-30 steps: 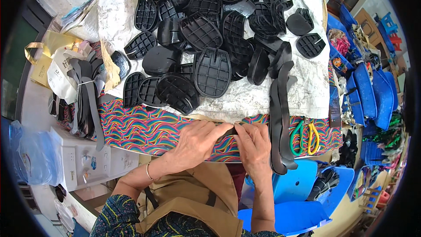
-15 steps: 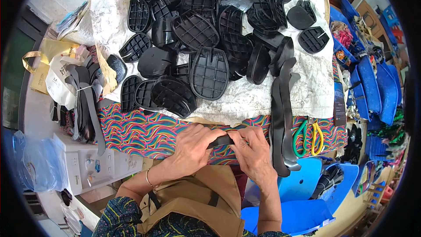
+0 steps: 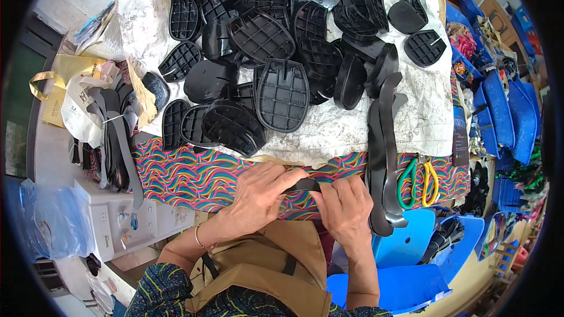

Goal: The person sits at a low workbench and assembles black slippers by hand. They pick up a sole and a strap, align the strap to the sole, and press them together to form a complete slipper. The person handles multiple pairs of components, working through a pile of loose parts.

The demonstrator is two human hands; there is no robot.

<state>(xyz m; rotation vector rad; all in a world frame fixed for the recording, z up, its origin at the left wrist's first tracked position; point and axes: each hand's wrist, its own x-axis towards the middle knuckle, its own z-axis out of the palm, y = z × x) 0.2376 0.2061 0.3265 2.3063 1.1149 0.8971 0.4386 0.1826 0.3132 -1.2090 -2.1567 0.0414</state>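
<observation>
Just in front of the table's near edge, my left hand (image 3: 258, 195) and my right hand (image 3: 345, 208) grip a dark, curved black strip (image 3: 304, 185) between them. Each hand pinches one end with thumb and fingers; only the middle part of the strip shows. What lies under my fingers is hidden. Beyond my hands, a heap of black moulded shoe heels (image 3: 282, 95) with gridded faces covers a stained white cloth (image 3: 329, 138). To the right of my right hand, several long black strips (image 3: 385, 170) hang over the table's edge.
Scissors with green and yellow handles (image 3: 432, 185) lie right of the hanging strips on the patterned tablecloth (image 3: 182, 179). A bundle of black strips (image 3: 114, 135) hangs at the left. Blue plastic bins (image 3: 405, 238) stand at lower right, with more blue trays (image 3: 499, 111) beyond.
My right hand has shifted slightly right, and its fingers now curl over the strip's right end. My left hand stays nearly where it was. The whole view has moved a little.
</observation>
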